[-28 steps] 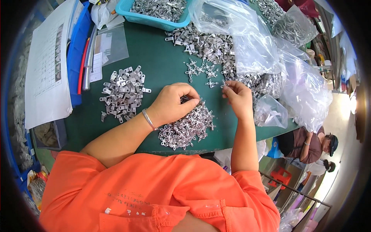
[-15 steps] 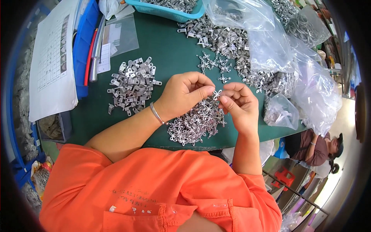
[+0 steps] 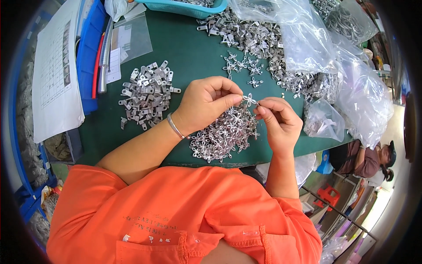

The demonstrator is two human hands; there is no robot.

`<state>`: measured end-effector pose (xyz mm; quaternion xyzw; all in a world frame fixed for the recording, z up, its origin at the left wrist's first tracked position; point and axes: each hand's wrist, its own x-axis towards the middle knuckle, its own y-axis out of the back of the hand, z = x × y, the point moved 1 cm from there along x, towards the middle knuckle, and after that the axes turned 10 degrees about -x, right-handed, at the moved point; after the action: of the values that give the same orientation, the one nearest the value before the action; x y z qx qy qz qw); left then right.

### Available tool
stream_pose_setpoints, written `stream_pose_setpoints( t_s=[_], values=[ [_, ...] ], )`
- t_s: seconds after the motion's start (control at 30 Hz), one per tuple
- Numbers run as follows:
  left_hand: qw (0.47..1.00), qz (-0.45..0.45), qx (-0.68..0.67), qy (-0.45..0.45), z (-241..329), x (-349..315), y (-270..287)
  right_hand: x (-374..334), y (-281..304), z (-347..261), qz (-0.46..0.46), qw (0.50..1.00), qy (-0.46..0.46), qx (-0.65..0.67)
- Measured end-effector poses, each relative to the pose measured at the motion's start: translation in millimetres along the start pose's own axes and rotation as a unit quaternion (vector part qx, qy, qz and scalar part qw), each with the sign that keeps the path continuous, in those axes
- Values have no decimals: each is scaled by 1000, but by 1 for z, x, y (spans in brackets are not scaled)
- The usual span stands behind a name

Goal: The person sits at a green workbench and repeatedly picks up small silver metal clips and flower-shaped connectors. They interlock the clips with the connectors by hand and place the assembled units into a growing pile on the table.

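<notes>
My left hand (image 3: 203,105), a metal bangle on its wrist, pinches one tip of a small silver flower-shaped metal piece (image 3: 249,100) between thumb and fingers. At the opposite tip, the thumb and forefinger of my right hand (image 3: 281,124) are closed on the same piece. Directly under both hands lies a heap of loose flower-shaped metal pieces (image 3: 215,140), partly covered by the left hand. Beyond the fingertips are several more flower-shaped pieces (image 3: 254,67) that look joined in small groups. Left of my left hand is a pile of small bent metal brackets (image 3: 147,94).
The green table (image 3: 189,39) carries a turquoise basket (image 3: 176,9) of metal parts at the back. More brackets (image 3: 250,35) and clear plastic bags (image 3: 307,48) spread along the right. A blue bin (image 3: 90,57) and printed sheet (image 3: 55,75) stand left. Another person (image 3: 365,158) is at far right.
My right hand has turned and moved slightly right, its fingers now closed at the right tip of the flower-shaped piece. More of the piece shows between my hands. The view has shifted a little.
</notes>
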<state>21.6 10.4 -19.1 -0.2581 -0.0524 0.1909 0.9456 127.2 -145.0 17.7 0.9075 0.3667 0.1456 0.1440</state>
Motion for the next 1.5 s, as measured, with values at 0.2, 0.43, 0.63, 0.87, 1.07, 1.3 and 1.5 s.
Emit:
stream_pose_setpoints(
  t_s=[0.2, 0.43, 0.63, 0.87, 1.07, 1.3, 1.5],
  values=[
    [999, 5, -43, 8, -2, 0, 1, -4, -2, 0, 27, 998, 49, -22],
    [997, 2, -77, 6, -1, 1, 2, -7, -3, 4, 29, 999, 29, 25],
    [999, 4, -40, 21, -1, 0, 0, -9, -3, 6, 48, 998, 31, 36],
    [998, -2, -56, 25, 0, 0, 0, -8, -1, 6, 58, 993, 97, -43],
    [996, -71, 25, -55, -2, -1, 2, 16, 18, 7, -7, 958, 145, -246],
    [975, -128, 156, -87, 3, 1, 2, 37, 11, 55, 33, 915, 63, -398],
    [986, -19, 146, -74, -3, 1, 3, 20, 7, 39, 32, 978, -48, -199]
  ],
)
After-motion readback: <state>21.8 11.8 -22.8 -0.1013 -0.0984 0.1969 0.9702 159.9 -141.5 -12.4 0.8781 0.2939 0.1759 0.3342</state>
